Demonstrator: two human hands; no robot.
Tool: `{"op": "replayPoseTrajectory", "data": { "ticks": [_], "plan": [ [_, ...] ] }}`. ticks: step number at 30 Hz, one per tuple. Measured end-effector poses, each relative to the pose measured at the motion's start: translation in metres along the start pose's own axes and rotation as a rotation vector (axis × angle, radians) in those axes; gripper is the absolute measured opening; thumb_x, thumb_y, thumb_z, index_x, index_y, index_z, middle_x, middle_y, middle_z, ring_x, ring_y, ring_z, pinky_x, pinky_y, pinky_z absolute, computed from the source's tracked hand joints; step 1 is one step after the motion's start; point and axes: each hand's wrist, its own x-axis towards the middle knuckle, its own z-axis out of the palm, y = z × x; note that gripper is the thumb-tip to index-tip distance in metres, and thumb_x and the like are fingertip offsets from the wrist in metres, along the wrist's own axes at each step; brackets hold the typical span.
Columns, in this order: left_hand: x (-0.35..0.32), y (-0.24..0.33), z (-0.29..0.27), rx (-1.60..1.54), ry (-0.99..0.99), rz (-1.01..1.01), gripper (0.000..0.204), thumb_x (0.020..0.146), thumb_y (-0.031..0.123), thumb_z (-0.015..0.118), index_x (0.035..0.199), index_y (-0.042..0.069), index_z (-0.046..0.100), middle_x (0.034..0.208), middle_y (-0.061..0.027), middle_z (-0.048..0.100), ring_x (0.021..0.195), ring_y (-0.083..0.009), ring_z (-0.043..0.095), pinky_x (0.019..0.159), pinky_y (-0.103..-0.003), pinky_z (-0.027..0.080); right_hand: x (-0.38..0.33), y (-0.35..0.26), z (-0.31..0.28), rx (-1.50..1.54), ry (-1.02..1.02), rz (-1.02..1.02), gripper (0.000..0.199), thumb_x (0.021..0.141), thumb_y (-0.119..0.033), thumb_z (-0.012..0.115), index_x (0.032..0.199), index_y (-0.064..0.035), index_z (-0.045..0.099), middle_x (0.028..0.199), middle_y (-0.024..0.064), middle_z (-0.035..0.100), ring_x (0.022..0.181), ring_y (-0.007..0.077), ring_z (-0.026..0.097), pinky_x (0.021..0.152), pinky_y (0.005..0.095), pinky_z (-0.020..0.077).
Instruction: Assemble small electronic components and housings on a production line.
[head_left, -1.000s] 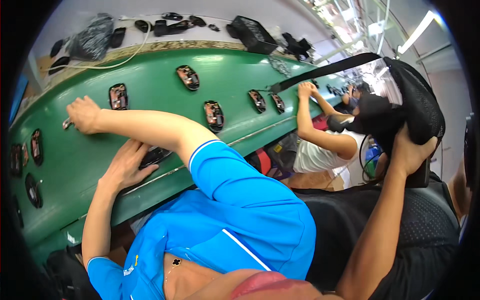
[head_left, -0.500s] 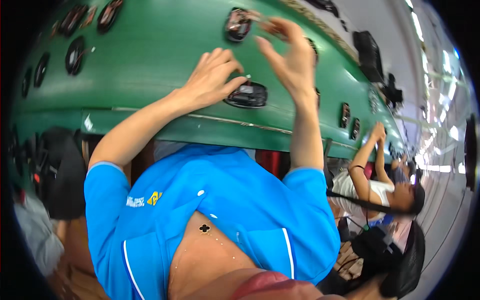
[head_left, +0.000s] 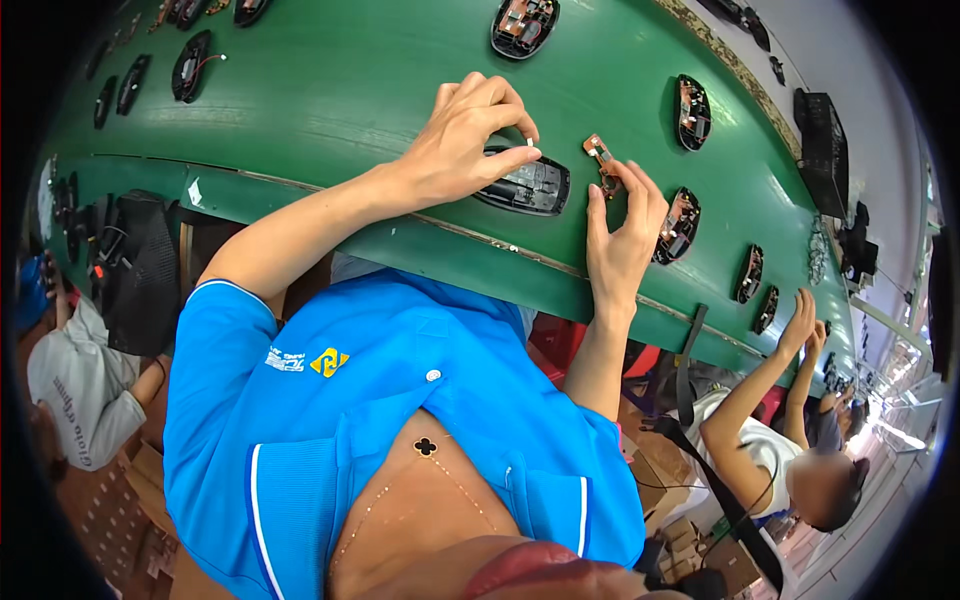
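A black oval plastic shell (head_left: 540, 190), like a computer mouse housing, lies open side up on the green bench near its front edge. My left hand (head_left: 465, 140) reaches over the shell's left end. Thumb and forefinger pinch a small white connector (head_left: 531, 144) there; any wire from it is hidden. Just right of the shell, my right hand (head_left: 630, 220) grips a narrow brown circuit board (head_left: 600, 155) by its near end, between thumb and fingers. The board is apart from the shell.
A shell with brown boards (head_left: 524, 25) lies farther back. More filled shells (head_left: 692, 112) run along the right, and several dark shells (head_left: 192, 66) sit at the far left. A black box (head_left: 824, 140) stands beyond the bench edge. Another person's hands (head_left: 800, 325) work at the right.
My right hand has come back from beside the far shell toward the near one, with the circuit board now clearly in its fingers. My left hand has closed into a pinch. The view has shifted.
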Motion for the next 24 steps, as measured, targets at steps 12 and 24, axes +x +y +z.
{"op": "replayPoseTrajectory", "data": {
  "ticks": [12,24],
  "plan": [
    [-0.033,0.013,-0.011,0.013,0.035,0.398,0.017,0.084,0.014,0.076,0.100,0.010,0.073,0.118,-0.0054,0.061,0.110,-0.0242,0.049,0.101,-0.039,0.039,0.001,-0.010,-0.001,0.090,-0.053,-0.114,0.057,0.080,-0.017,0.081,0.134,-0.0126,0.062,0.139,0.0053,0.060,0.133,0.0256,0.048,0.111,0.0431,0.0277],
    [0.006,0.006,-0.004,0.052,-0.218,-0.036,0.016,0.089,0.016,0.070,0.103,0.009,0.068,0.111,-0.0059,0.058,0.107,-0.0222,0.048,0.102,-0.039,0.035,-0.004,-0.011,0.007,0.052,-0.202,-0.193,0.089,0.065,-0.038,0.089,0.143,-0.0142,0.056,0.143,0.0015,0.058,0.137,0.0240,0.045,0.113,0.0483,0.0216]
  ]
}}
